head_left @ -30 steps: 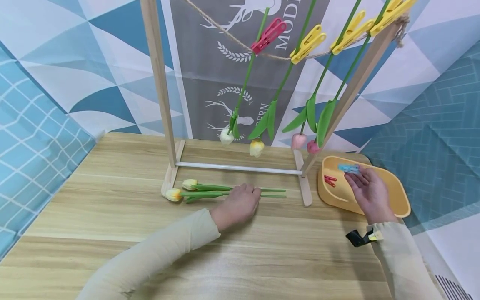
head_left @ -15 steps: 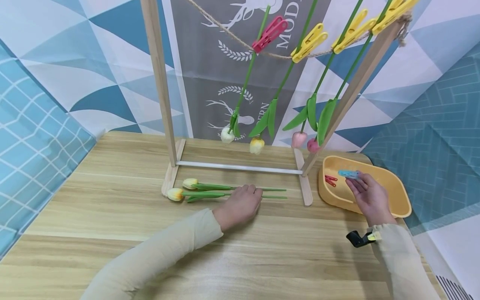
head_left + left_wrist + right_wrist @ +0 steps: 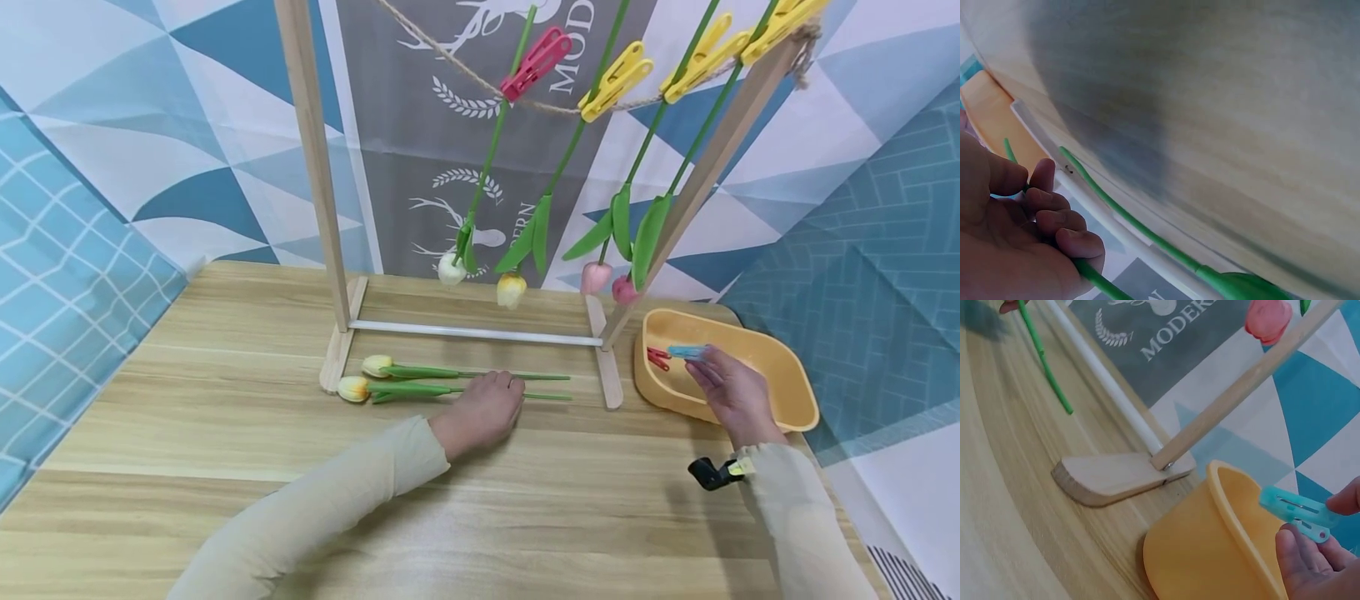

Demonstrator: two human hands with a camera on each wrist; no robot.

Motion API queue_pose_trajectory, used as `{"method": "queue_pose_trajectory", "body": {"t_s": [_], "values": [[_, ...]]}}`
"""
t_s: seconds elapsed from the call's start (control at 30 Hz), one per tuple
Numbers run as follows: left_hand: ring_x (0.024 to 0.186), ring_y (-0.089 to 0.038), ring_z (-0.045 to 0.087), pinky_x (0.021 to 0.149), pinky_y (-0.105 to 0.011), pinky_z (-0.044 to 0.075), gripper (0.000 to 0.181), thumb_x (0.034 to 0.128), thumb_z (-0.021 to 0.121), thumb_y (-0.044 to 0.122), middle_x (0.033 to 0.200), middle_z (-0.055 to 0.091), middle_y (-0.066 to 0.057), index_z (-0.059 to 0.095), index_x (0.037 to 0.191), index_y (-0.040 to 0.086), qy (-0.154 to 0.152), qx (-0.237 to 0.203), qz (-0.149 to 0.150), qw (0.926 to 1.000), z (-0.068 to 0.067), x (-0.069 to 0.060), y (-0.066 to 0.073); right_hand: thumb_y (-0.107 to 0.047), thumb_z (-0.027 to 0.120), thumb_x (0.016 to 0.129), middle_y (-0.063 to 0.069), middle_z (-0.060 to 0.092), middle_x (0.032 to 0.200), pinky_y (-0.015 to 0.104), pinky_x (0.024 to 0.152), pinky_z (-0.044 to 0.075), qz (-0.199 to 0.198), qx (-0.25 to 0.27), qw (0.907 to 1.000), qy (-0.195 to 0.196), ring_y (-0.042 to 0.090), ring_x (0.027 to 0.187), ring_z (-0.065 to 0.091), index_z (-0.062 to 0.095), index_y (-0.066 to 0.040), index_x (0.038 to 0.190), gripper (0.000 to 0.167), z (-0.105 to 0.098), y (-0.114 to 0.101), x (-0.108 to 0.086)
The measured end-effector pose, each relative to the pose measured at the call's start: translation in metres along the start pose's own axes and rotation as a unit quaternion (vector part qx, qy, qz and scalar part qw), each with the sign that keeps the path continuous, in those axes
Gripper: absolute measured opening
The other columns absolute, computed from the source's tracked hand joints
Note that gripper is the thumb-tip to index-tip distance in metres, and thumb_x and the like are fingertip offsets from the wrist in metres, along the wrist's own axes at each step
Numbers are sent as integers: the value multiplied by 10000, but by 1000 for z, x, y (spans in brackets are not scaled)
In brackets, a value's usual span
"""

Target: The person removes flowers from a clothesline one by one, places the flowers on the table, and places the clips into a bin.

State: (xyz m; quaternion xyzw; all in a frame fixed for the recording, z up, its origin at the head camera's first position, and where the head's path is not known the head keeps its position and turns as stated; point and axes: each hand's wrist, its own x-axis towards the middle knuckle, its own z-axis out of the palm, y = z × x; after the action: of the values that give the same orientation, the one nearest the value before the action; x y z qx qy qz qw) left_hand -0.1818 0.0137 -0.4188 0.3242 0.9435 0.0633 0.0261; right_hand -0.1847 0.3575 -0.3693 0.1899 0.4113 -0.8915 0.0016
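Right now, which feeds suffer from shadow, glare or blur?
Left wrist: dim, dark shadow across the tabletop, grain blurred; right wrist: grain bends, likely lens distortion, blue clip clear; head: brightest, faint sheen on tabletop, shadow beside right sleeve.

Fingers [image 3: 1292, 551] pinching turquoise clothespin [image 3: 1300, 514], yellow tub [image 3: 1200, 540]

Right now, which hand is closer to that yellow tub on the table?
Right. The right hand is at the yellow tub, holding a blue clothespin; the left hand is farther, left of the tub, gripping a tulip stem.
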Motion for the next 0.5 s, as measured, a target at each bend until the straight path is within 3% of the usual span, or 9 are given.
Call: {"method": "queue_pose_trajectory", "body": {"t_s": [0.07, 0.1, 0.2, 0.3, 0.4, 0.5], "values": [[940, -231, 574, 796, -378, 480, 233, 1004, 342, 213, 954, 573, -74, 525, 1013, 68, -32, -79, -30, 10000, 1, 0, 0, 20, 542, 905, 77, 676, 824, 274, 733, 559, -20, -214, 9997, -95, 180, 774, 689, 621, -46, 893, 103, 0, 1, 0], [958, -234, 573, 805, -381, 477, 237, 1004, 341, 215, 963, 572, -75, 525, 1018, 68, -43, -100, -40, 9999, 1, 0, -1, 15, 543, 906, 57, 664, 849, 264, 734, 557, -28, -382, 9992, -140, 169, 779, 689, 615, -39, 1004, 134, 1, 1, 0], [976, -237, 570, 811, -382, 471, 236, 1003, 350, 223, 962, 566, -75, 526, 1013, 67, -41, -109, -52, 9999, 3, 1, -2, -41, 571, 905, -4, 565, 1021, 217, 757, 542, -34, -1331, 9910, -110, 100, 811, 677, 410, -40, 1361, 483, 4, 2, 1], [957, -228, 572, 800, -369, 472, 236, 1003, 354, 230, 943, 559, -66, 526, 1007, 69, -25, -28, -25, 10000, 6, 2, -3, -122, 587, 911, 1, 449, 1166, 168, 783, 520, -21, -2525, 9676, -19, 11, 843, 651, 73, 30, 1476, 779, 7, 3, 5], [935, -223, 571, 777, -356, 474, 229, 1000, 368, 231, 929, 554, -62, 530, 998, 69, 9, 45, 2, 10000, 8, 3, -3, -194, 569, 929, -20, 454, 1157, 137, 783, 506, 45, -3381, 9411, -37, -44, 855, 634, 108, 57, 1465, 751, 6, 4, 9], [925, -217, 561, 763, -343, 467, 226, 996, 381, 230, 920, 541, -59, 536, 1002, 65, -35, 57, 6, 10000, 8, 2, -3, -222, 532, 949, -50, 479, 1084, 128, 778, 503, 76, -3854, 9226, -168, -66, 847, 630, 130, 71, 1458, 712, 4, 3, 13]]}}
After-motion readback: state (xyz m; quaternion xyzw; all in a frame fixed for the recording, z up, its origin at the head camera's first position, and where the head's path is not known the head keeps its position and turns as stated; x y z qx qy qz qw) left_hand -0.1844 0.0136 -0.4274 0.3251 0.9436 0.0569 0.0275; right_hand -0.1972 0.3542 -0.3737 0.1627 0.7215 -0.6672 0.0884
